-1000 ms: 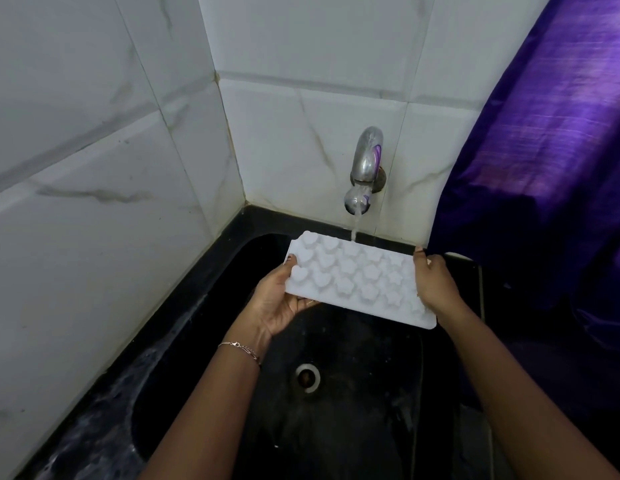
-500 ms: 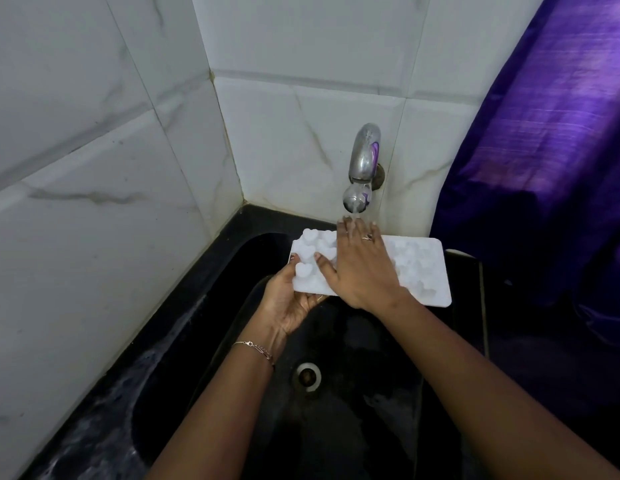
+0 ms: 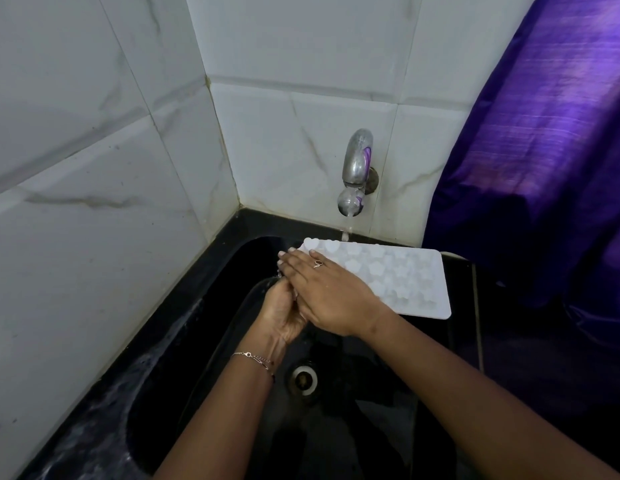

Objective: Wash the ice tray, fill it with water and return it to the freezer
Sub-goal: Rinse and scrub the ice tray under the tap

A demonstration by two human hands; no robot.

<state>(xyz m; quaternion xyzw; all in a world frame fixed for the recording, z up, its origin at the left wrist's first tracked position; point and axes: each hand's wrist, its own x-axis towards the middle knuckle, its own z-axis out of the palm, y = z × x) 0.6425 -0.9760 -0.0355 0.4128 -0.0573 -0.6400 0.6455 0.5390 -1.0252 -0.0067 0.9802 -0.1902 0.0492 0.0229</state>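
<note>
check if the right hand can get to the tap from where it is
Probably yes. The right hand lies flat on the ice tray, gripping nothing, and the tap is on the wall just above the tray's far edge, with only running water between. The left hand holds the tray.

the ice tray (image 3: 388, 275) is a white, translucent rectangular mould with rows of heart and flower shapes. it sits nearly level over the far side of the black sink (image 3: 184, 368), its far edge under the tap (image 3: 357, 168) and its thin stream. its left end is hidden between the left hand (image 3: 284, 317) and the right hand (image 3: 331, 296).
</note>
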